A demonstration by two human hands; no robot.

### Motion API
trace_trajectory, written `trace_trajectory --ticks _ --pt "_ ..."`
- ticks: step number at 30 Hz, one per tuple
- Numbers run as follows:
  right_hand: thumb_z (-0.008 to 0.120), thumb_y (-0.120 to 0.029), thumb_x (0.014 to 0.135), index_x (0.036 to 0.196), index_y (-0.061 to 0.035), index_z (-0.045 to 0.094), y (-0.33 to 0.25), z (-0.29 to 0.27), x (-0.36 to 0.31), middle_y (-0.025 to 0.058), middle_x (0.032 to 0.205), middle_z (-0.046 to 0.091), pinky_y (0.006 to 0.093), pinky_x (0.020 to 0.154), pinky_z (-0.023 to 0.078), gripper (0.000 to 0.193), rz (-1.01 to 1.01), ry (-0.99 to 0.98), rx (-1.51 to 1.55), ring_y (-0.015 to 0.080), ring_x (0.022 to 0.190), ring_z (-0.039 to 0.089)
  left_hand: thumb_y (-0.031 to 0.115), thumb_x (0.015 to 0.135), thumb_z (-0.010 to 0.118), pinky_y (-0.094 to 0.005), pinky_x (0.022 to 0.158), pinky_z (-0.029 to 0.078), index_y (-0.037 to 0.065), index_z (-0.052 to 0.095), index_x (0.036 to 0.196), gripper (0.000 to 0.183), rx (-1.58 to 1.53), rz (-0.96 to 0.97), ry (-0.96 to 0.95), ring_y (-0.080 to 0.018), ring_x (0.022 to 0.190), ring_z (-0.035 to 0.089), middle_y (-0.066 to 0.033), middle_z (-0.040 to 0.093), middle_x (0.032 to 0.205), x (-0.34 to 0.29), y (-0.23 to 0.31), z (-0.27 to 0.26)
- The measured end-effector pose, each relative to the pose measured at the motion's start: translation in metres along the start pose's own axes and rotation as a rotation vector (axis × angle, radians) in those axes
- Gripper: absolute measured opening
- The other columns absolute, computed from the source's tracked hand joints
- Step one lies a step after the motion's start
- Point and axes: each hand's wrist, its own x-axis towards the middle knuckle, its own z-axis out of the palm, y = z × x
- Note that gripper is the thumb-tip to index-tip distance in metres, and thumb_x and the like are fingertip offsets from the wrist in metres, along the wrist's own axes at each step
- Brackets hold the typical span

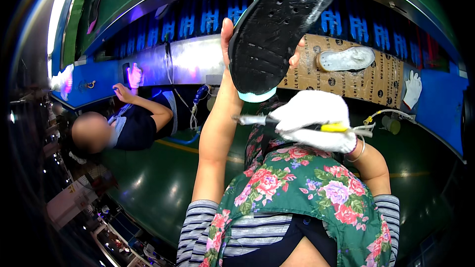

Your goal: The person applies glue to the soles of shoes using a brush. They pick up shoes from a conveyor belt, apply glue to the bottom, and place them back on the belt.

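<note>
My bare left hand (226, 44) grips a black shoe sole (279, 34) from behind, its fingertips showing at both edges. The sole is raised with its holed, shiny, wet-looking face in view, and a teal rim shows at its lower end. Below and to the right, my right hand (316, 118) wears a white glove. It is closed round a slim tool (255, 120) with a grey, narrow tip pointing left and a yellow part near the palm. The tip is apart from the sole. What the tool's tip is exactly, I cannot make out.
A whitish, sole-shaped piece (349, 59) lies on printed cardboard (341, 86) along the bench. A white glove (412, 89) rests on the blue surface at right, near a hose (391, 112). Blue-lit racks (208, 22) stand behind. Another person (133, 123) works at left.
</note>
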Motion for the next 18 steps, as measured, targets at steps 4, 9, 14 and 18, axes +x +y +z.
trace_trajectory --ticks 4,9,14,18 --pt "0.084 -0.002 0.074 0.096 -0.0120 0.078 0.003 -0.001 0.005 0.0075 0.099 0.078 0.0341 0.077 0.057 0.025 -0.192 0.179 -0.479 0.0248 0.087 0.074 0.082 0.082 0.055 -0.0505 0.081 0.046 0.000 0.042 0.152 0.108 -0.075 -0.021 0.210 -0.0402 0.099 0.059 -0.0340 0.051 0.141 -0.003 0.002 0.015" --pt "0.081 -0.011 0.079 0.111 -0.0205 0.076 0.012 0.012 -0.009 0.0048 0.110 0.076 0.0367 0.078 0.056 0.033 -0.289 -0.118 -0.548 0.0233 0.095 0.074 0.074 0.088 0.051 -0.0560 0.089 0.049 0.003 0.038 0.155 0.098 -0.168 -0.111 0.099 -0.0473 0.101 0.061 -0.0400 0.047 0.141 0.001 0.011 0.006" --pt "0.085 -0.008 0.077 0.104 -0.0157 0.078 -0.005 -0.004 0.003 0.0064 0.107 0.077 0.0357 0.080 0.057 0.029 -0.199 -0.082 -0.379 0.0249 0.094 0.073 0.069 0.092 0.049 -0.0502 0.077 0.057 0.003 0.037 0.156 0.093 -0.126 -0.220 0.139 -0.0498 0.096 0.065 -0.0414 0.051 0.135 -0.006 0.017 0.002" --pt "0.079 -0.014 0.082 0.110 -0.0131 0.076 0.002 -0.002 0.004 0.0086 0.109 0.076 0.0374 0.078 0.057 0.028 -0.340 -0.101 -0.659 0.0272 0.095 0.073 0.060 0.097 0.045 -0.0543 0.079 0.059 0.001 0.038 0.155 0.082 -0.044 -0.260 0.269 -0.0512 0.108 0.065 -0.0360 0.053 0.139 -0.005 0.016 0.011"
